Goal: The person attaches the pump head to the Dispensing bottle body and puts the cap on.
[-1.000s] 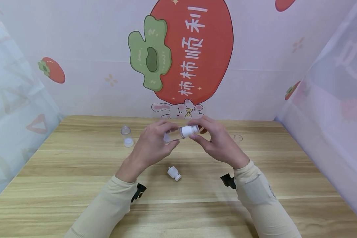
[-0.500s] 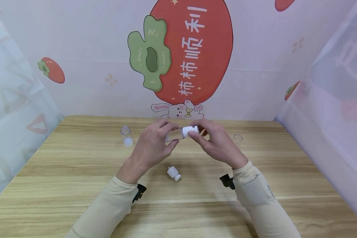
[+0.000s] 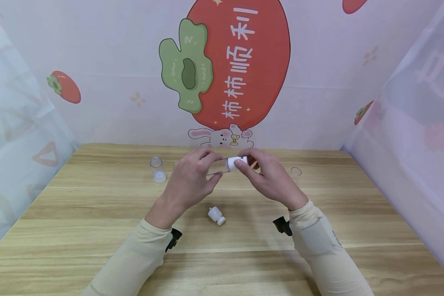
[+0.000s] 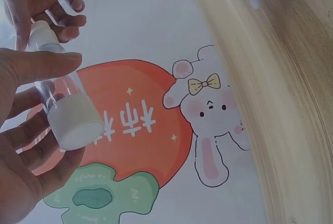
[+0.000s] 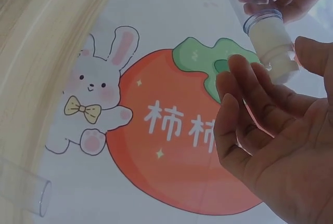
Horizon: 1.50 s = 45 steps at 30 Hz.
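Nearest the person, below both hands, a loose white pump head [image 3: 216, 216] lies on the wooden table [image 3: 214, 263]. The left hand [image 3: 188, 174] grips a clear bottle [image 3: 218, 166]; the right hand [image 3: 271, 176] curls thumb and fingers round its white top [image 3: 233, 164]. Past the left hand sits another clear bottle [image 3: 158, 169]; a printed wall [image 3: 107, 117] rises beyond.

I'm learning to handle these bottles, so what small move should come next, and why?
Probably a gentle twist of the white plastic pump top by the right hand, though the direction is unclear: its thumb and fingers are around that top, at one end of the clear cylindrical bottle with a white base, which the left hand grips.
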Motion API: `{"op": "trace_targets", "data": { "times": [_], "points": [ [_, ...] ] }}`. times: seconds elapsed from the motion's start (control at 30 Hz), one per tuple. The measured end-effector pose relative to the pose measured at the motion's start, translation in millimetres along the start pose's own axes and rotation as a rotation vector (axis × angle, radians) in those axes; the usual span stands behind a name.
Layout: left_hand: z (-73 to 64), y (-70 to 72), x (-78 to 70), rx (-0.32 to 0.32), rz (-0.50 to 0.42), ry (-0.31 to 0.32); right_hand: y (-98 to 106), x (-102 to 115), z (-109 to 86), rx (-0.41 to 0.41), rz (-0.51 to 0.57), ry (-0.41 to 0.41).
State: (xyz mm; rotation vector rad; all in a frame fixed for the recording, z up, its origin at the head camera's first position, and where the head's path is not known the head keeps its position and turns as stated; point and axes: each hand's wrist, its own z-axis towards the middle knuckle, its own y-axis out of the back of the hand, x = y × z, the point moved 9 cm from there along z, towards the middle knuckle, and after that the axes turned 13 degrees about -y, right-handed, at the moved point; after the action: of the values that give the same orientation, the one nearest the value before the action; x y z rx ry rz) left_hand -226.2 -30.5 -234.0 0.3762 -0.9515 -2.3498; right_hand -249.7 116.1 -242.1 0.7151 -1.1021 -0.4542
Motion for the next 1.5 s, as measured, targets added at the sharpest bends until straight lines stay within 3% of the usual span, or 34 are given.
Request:
{"op": "trace_targets", "data": {
  "times": [0.6,0.93,1.5],
  "points": [
    [-2.4,-2.4,8.3,0.000,-0.151,0.084,7.7,13.4,-4.2,-0.017,0.019,0.193],
    [-2.6,-3.9,8.9,0.011,-0.173,0.100,6.4,14.0,-4.4,-0.012,0.009,0.204],
    [-2.2,-3.4,6.5,0.004,-0.090,0.059,2.2,11.7,-2.9,-0.002,0.004,0.176]
  ]
}}
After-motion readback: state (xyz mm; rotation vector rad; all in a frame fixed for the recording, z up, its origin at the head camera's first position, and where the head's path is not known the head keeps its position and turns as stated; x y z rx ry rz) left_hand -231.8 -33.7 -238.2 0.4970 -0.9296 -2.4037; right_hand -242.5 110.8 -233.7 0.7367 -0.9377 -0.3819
